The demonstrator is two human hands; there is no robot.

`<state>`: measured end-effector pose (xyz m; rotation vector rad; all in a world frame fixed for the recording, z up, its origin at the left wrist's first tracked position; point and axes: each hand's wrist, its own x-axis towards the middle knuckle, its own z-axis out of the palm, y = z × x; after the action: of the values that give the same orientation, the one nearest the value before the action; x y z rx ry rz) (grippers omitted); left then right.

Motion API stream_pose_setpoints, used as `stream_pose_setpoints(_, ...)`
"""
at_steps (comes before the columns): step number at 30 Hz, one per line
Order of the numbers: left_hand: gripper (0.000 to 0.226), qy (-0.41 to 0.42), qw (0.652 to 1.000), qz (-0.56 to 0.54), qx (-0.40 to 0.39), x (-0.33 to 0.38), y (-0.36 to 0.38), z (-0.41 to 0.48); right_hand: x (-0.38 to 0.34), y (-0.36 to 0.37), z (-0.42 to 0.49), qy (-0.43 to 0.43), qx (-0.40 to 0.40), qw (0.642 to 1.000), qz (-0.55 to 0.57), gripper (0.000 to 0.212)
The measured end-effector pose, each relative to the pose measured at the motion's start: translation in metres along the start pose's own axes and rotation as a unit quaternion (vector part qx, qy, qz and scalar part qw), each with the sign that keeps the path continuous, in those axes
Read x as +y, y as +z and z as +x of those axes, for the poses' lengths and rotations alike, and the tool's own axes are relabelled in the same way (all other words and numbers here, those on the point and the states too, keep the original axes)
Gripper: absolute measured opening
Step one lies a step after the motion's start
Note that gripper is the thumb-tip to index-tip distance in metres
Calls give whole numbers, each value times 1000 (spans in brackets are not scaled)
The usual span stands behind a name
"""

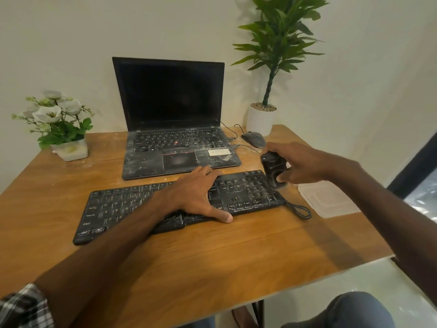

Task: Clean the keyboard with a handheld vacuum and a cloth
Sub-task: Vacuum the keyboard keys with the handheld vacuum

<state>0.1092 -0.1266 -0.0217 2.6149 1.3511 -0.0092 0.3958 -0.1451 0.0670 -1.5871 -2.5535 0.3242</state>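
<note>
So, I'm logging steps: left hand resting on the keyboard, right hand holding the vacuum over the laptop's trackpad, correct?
The place is wrong: the head view shows the right hand holding the vacuum over the right end of the keyboard. The left hand does rest on it.

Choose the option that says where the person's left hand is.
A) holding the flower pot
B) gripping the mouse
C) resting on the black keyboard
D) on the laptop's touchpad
C: the left hand lies with fingers spread on the keyboard, while the right hand holds the handheld vacuum at the keyboard's right end.
</note>
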Motion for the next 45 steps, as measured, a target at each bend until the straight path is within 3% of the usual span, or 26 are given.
stream_pose_setpoints(8, 138, 2, 1000, -1, 2, 0, 0, 1, -4, 33, -4, -13, 49, 989, 141, 51)
stream_pose_setpoints(11, 139, 1, 1000, 1, 3, -2, 0, 2, 12, 26, -14, 22, 36, 990, 138, 50)
stream_pose_setpoints(15, 139, 2, 1000, -3, 4, 0, 1, 2, 17, 4, -15, 29, -2, 999, -12, 53)
stream_pose_setpoints(20, 139, 2, 1000, 0, 7, -3, 2, 2, -10, 18, -10, 1, 54, 991, 123, 53)
stream_pose_setpoints(26, 140, 3, 1000, 1, 9, -4, 4, 3, 7, 33, -16, 33, 62, 988, 141, 50)
stream_pose_setpoints(30, 138, 3, 1000, 2, 11, -3, 3, 3, 15, 14, -22, 47, 42, 997, 42, 54)
stream_pose_setpoints(38, 139, 4, 1000, 2, 5, -1, 1, 2, 4, 51, -35, 29, 141, 981, 132, 48)
stream_pose_setpoints(45, 139, -4, 1000, 8, 6, 0, 2, 2, 2, 26, -46, 12, 52, 991, 121, 47)
